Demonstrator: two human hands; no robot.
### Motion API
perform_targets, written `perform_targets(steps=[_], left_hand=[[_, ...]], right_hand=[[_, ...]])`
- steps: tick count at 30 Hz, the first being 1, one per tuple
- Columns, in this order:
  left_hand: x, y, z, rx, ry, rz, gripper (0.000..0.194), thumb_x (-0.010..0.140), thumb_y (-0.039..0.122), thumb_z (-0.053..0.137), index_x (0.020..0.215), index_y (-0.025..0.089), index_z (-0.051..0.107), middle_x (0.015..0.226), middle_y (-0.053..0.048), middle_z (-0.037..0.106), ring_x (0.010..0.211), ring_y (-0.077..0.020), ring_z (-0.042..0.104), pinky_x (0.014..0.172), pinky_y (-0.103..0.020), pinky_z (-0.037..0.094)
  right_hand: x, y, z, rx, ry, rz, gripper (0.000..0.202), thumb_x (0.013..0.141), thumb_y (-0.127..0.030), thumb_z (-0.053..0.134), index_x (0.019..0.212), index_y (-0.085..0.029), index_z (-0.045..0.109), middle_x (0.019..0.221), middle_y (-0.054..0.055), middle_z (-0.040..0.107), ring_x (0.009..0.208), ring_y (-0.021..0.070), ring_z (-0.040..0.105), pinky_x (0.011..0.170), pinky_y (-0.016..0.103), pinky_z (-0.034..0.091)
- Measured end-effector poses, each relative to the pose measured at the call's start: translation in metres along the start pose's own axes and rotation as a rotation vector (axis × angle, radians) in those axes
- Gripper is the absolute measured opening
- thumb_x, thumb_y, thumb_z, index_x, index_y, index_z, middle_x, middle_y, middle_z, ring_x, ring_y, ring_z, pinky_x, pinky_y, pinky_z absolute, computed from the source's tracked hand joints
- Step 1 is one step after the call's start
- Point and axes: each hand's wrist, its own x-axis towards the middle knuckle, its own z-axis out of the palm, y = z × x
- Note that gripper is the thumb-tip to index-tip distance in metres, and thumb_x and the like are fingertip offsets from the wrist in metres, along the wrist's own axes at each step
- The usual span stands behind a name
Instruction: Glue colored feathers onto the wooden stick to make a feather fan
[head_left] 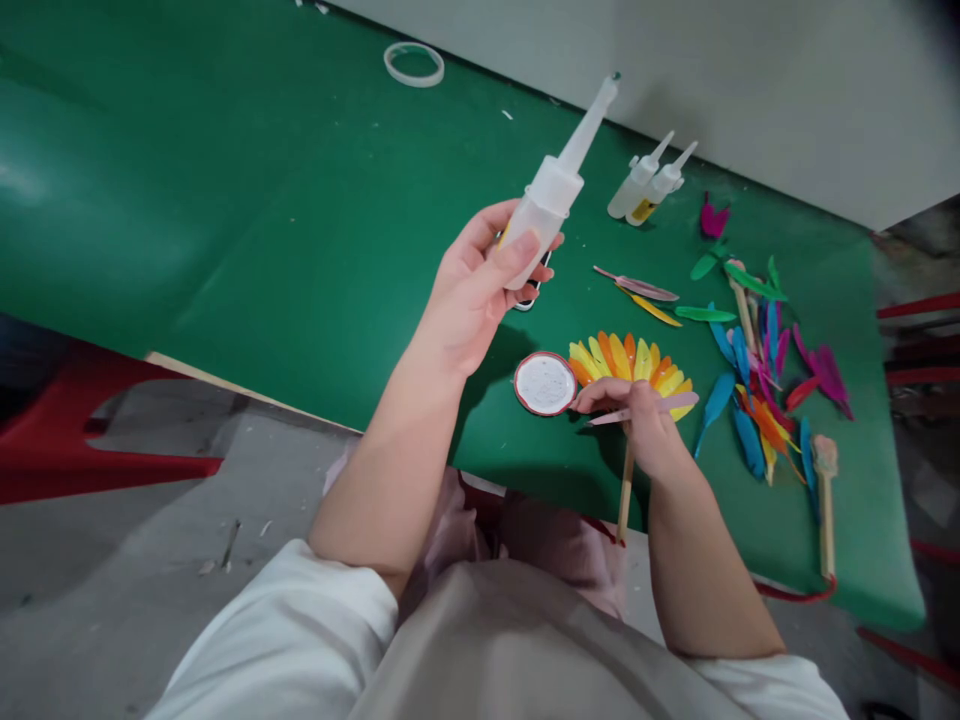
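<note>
A white plastic glue bottle (541,215) with a long tapered nozzle is gripped in my left hand (480,290), its nozzle pointing up and away. My right hand (649,425) is closed around pale pink tweezers (679,400), their tips pointing left. At the fingertips of that hand lies a round white disc (545,384) with a red rim; whether they touch it I cannot tell. Just beyond the hand is a fan of yellow and orange feathers (615,352) on a wooden stick (625,490), partly covered by my fingers. A dark object (529,296) shows behind the bottle, mostly hidden.
Two more glue bottles (652,185) stand near the wall at the back. Loose coloured feathers (750,400) are spread over the right of the green table (225,200). Another wooden stick (826,510) lies there. A translucent ring (414,64) rests at the back left.
</note>
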Motion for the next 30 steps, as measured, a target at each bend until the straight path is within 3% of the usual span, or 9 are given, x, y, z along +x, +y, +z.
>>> perform_targets(steps=[6, 10, 16, 19, 22, 24, 27, 30], left_hand=[[-0.001, 0.0, 0.0, 0.015, -0.006, 0.004, 0.031, 0.076, 0.035, 0.07, 0.101, 0.02, 0.057, 0.092, 0.001, 0.067, 0.072, -0.0075, 0.061, 0.062, -0.019, 0.045], [-0.001, 0.0, 0.0, 0.013, -0.014, 0.007, 0.029, 0.078, 0.035, 0.069, 0.101, 0.021, 0.058, 0.093, 0.001, 0.068, 0.073, -0.0074, 0.061, 0.063, -0.019, 0.045], [-0.002, 0.002, 0.001, 0.011, 0.005, -0.014, 0.021, 0.077, 0.033, 0.07, 0.096, 0.026, 0.062, 0.093, 0.002, 0.068, 0.074, -0.0094, 0.061, 0.063, -0.022, 0.046], [-0.003, 0.002, 0.002, 0.0, 0.003, -0.012, 0.02, 0.078, 0.033, 0.07, 0.095, 0.026, 0.062, 0.092, 0.002, 0.068, 0.073, -0.0087, 0.06, 0.062, -0.02, 0.046], [-0.003, 0.003, 0.001, -0.005, -0.002, -0.027, 0.018, 0.078, 0.032, 0.069, 0.095, 0.027, 0.063, 0.093, 0.003, 0.069, 0.073, -0.0083, 0.06, 0.064, -0.019, 0.047], [-0.003, 0.003, 0.002, 0.0, 0.004, -0.034, 0.017, 0.078, 0.031, 0.069, 0.094, 0.028, 0.063, 0.092, 0.003, 0.069, 0.073, -0.0085, 0.06, 0.063, -0.019, 0.048], [-0.004, 0.004, 0.002, 0.003, 0.005, -0.024, 0.016, 0.079, 0.031, 0.069, 0.093, 0.027, 0.062, 0.092, 0.003, 0.068, 0.072, -0.0086, 0.059, 0.062, -0.02, 0.048], [-0.004, 0.004, 0.002, -0.002, -0.006, -0.021, 0.018, 0.08, 0.03, 0.068, 0.095, 0.026, 0.061, 0.092, 0.003, 0.068, 0.073, -0.0083, 0.059, 0.063, -0.02, 0.047]], right_hand=[[0.001, -0.004, 0.003, -0.019, 0.015, -0.03, 0.066, 0.085, -0.071, 0.026, 0.078, -0.019, 0.067, 0.087, 0.008, 0.065, 0.077, 0.0172, 0.06, 0.066, 0.03, 0.051], [0.0, -0.007, 0.003, -0.04, 0.035, -0.038, 0.066, 0.084, -0.071, 0.029, 0.078, -0.02, 0.069, 0.095, 0.01, 0.066, 0.086, 0.019, 0.061, 0.056, 0.026, 0.052], [0.0, -0.004, -0.004, -0.03, 0.025, -0.082, 0.065, 0.087, -0.067, 0.026, 0.082, -0.02, 0.07, 0.101, 0.011, 0.065, 0.071, 0.017, 0.061, 0.035, 0.023, 0.037], [0.001, -0.001, -0.01, -0.082, 0.131, -0.174, 0.071, 0.087, -0.069, 0.02, 0.076, -0.02, 0.071, 0.081, 0.009, 0.062, 0.06, 0.0154, 0.054, 0.04, 0.028, 0.037], [0.002, 0.002, -0.013, 0.0, 0.276, -0.189, 0.074, 0.085, -0.071, 0.017, 0.066, -0.019, 0.067, 0.049, 0.002, 0.042, 0.043, 0.0128, 0.041, 0.04, 0.03, 0.032], [0.003, 0.002, -0.01, 0.073, 0.393, -0.146, 0.068, 0.086, -0.07, 0.022, 0.064, -0.02, 0.062, 0.043, -0.001, 0.034, 0.037, 0.0113, 0.033, 0.037, 0.029, 0.024], [0.004, -0.003, -0.003, 0.094, 0.511, -0.123, 0.043, 0.085, -0.059, 0.048, 0.065, -0.022, 0.059, 0.044, -0.003, 0.04, 0.036, 0.01, 0.035, 0.036, 0.027, 0.024], [0.008, -0.011, 0.001, 0.058, 0.441, -0.115, 0.023, 0.08, -0.044, 0.064, 0.07, -0.023, 0.063, 0.05, -0.003, 0.053, 0.041, 0.0108, 0.046, 0.038, 0.025, 0.035]])
